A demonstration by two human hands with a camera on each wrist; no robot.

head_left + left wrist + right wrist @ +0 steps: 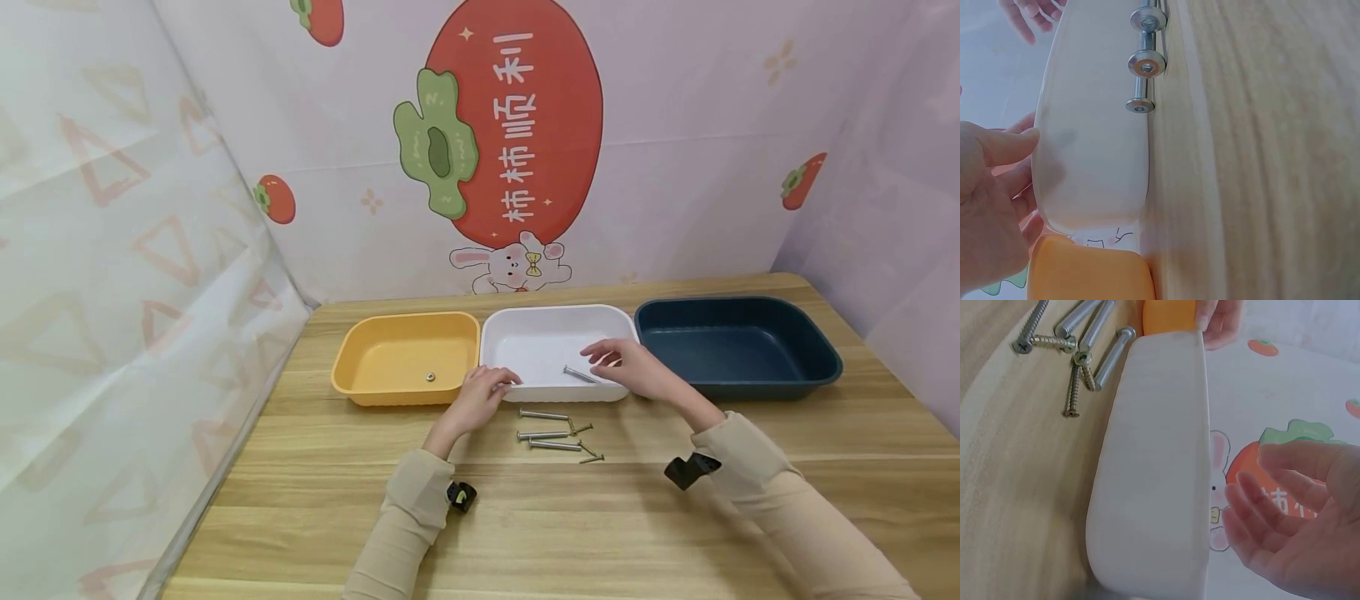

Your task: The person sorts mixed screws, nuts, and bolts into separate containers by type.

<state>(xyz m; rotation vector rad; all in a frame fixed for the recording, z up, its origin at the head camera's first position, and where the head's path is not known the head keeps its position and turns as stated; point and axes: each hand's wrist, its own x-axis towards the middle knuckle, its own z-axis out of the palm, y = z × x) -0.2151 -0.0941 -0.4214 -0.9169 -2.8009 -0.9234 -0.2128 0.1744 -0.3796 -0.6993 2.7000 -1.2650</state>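
The white tray [558, 392] stands in the middle of the table. My left hand [480, 396] pinches its near rim at the left corner; in the left wrist view the thumb [1013, 145] lies outside the wall, fingers behind it. Over the tray's right side hovers my right hand [633, 367], fingers spread and loosely bent, gripping nothing in the right wrist view. A silver bolt [579, 374] shows within the tray's outline just left of that hand; whether it touches the bottom I cannot tell. Silver bolts [553, 446] and small brass-coloured screws [591, 457] lie before the tray.
A yellow tray [360, 389] adjoins the white one on the left, with a small metal nut [430, 377] inside. On the right stands a dark blue tray [750, 387]. Behind the wooden table [570, 533] hangs a printed cloth [675, 208].
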